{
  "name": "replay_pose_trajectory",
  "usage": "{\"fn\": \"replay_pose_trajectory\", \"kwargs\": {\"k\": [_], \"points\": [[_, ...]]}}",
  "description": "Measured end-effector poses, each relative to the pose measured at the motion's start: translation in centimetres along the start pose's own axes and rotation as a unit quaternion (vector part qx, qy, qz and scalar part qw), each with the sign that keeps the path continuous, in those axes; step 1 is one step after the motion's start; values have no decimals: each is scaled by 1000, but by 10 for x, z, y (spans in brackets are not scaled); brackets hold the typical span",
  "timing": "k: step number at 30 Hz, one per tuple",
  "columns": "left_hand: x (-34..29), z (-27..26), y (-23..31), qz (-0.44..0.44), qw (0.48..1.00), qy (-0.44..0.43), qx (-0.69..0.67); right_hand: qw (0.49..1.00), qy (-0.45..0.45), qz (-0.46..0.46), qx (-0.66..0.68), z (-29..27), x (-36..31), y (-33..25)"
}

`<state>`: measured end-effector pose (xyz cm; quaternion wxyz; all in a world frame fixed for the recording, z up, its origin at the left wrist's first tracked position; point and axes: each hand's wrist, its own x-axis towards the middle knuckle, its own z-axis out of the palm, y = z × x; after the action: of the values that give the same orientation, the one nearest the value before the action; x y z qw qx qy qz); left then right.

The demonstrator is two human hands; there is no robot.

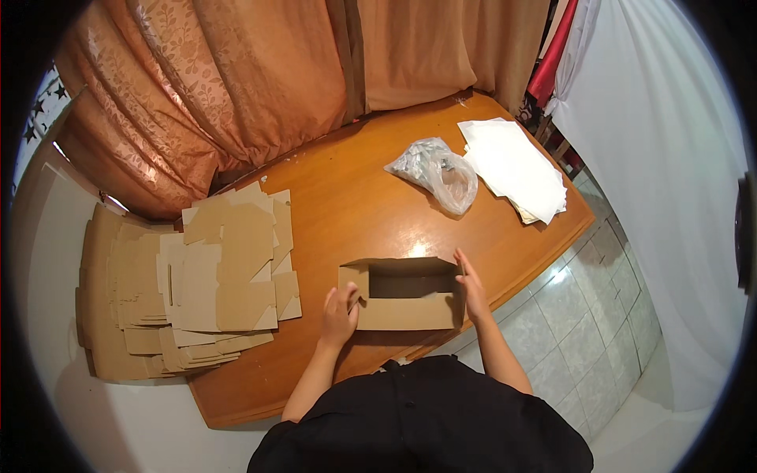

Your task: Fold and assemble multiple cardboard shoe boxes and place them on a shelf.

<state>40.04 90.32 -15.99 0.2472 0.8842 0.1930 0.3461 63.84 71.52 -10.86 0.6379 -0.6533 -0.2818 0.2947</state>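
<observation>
A small brown cardboard box (410, 315), its top uncovered, stands on the table right in front of me. Bent fingers of my left hand (339, 317) grip the folded cardboard at its left end. Along the box's right end lies my right hand (471, 293), with its fingers stretched out flat against the side. Shadow darkens the inside of the box, and I see nothing in it.
Flat cut cardboard pieces (201, 276) lie in overlapping stacks on the left of the wooden table (331, 177). Toward the back right are a clear plastic bag (438, 173) with greyish contents and a pile of white sheets (516, 169). Orange curtains (260, 79) hang behind.
</observation>
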Motion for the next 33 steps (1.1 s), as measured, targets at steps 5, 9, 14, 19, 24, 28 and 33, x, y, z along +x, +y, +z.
{"fn": "replay_pose_trajectory", "kwargs": {"k": [5,9,14,19,24,28,33], "points": [[11,-12,15,-27,988,-146,33,998,-6,12,67,10,3,15],[11,-12,19,-36,968,-212,128,1000,-6,-3,28,10,3,28],[14,-14,21,-53,965,-237,103,974,41,-53,-215,12,-3,28],[7,-12,17,-76,975,-205,45,955,60,-28,-289,16,-7,37],[5,-8,16,-122,989,-75,-44,960,59,-69,-266,13,-8,47],[20,-15,5,-174,981,3,-83,980,81,-69,-167,9,-7,58],[39,-18,2,-180,977,-23,-112,989,98,-52,-96,7,-5,57]]}}
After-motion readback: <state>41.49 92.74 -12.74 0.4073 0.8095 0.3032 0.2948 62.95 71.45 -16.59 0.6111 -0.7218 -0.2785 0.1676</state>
